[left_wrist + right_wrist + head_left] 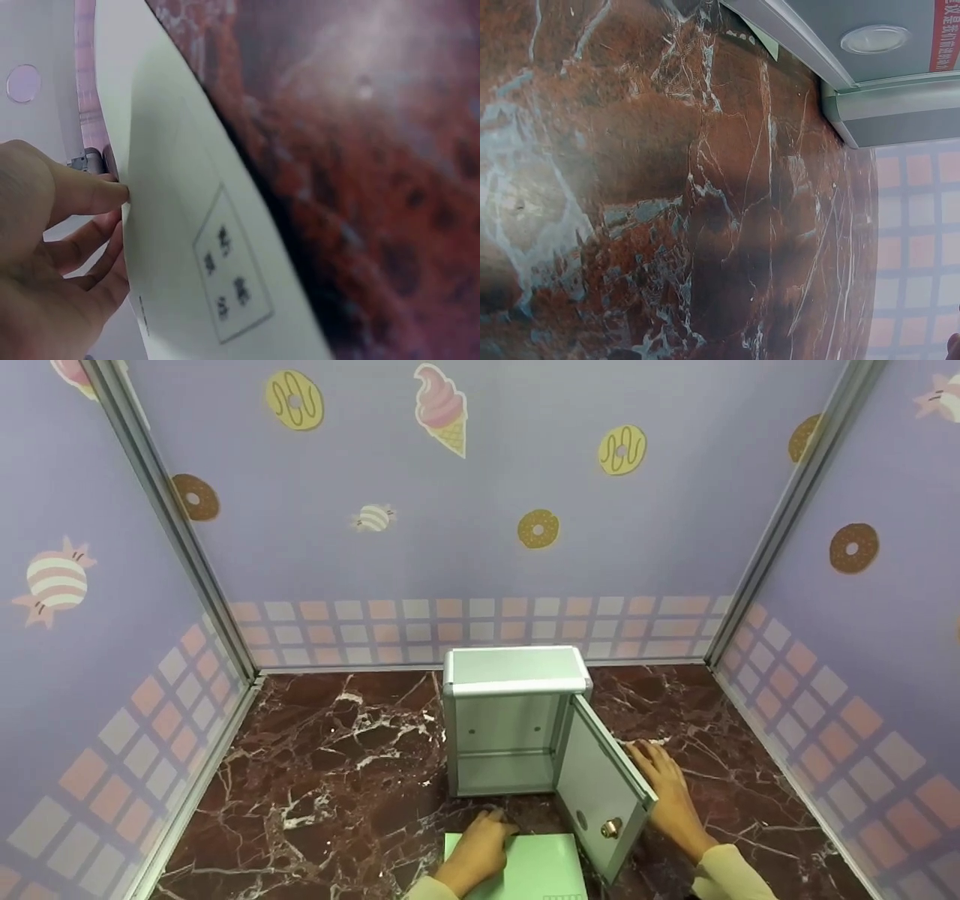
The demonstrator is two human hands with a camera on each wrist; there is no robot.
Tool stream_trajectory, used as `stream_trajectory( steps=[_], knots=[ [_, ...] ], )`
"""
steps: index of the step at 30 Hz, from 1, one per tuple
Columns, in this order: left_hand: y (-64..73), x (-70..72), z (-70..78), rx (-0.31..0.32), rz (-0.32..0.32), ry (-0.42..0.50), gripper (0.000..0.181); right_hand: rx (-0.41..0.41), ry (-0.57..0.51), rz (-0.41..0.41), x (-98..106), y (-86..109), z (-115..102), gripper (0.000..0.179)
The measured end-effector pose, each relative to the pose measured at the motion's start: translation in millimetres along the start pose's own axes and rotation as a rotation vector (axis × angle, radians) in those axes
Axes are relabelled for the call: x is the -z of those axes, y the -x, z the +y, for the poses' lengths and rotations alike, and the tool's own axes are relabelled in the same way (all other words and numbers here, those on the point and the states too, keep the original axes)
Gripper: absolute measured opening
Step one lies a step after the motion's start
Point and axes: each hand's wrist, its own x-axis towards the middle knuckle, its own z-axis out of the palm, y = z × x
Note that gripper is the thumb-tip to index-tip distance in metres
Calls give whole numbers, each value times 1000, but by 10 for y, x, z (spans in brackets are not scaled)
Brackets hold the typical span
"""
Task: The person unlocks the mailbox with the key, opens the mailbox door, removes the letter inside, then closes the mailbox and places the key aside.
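Observation:
My left hand [478,846] pinches the far edge of a light green booklet [541,864] low in the head view. In the left wrist view the thumb presses on the booklet's [172,150] cover, which bears a small printed box, and the fingers lie behind its edge. Beyond it stands a small grey metal cabinet [514,667], its inside visible. The cabinet's door [600,780] hangs wide open to the right, with a brass lock [611,828] near its free edge. My right hand [667,787] is at the door's outer side, fingers extended; contact is unclear.
The dark red marbled tabletop [337,780] spreads around the cabinet. Purple patterned walls [487,570] enclose the back and both sides, joined by metal corner posts [780,517]. The right wrist view shows red lettering [946,37] on the door's outer face.

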Motion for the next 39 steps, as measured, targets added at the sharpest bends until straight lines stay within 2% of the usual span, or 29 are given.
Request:
stream_trajectory(
  steps=[11, 16, 20, 26, 34, 37, 39],
  knots=[
    [21, 0, 22, -27, 53, -79, 32, -16, 6, -2, 8, 40, -23, 72],
    [38, -12, 25, -27, 81, -51, 36, -11, -7, -4, -5, 69, -35, 72],
    [45, -26, 23, -17, 90, -26, 36, 16, 14, 15, -26, 82, -52, 64],
    [33, -22, 18, -15, 88, -21, 34, 30, 38, 11, -32, 73, -68, 58],
    [23, -19, 23, 3, 79, 0, 32, 58, -10, 29, -33, 76, -70, 52],
    [21, -18, 30, 15, 86, 13, 27, -28, -56, -7, -13, 104, -92, 45],
    [11, 0, 33, 25, 93, 19, 23, -136, -96, -46, 11, 129, -112, 39]
  ],
)
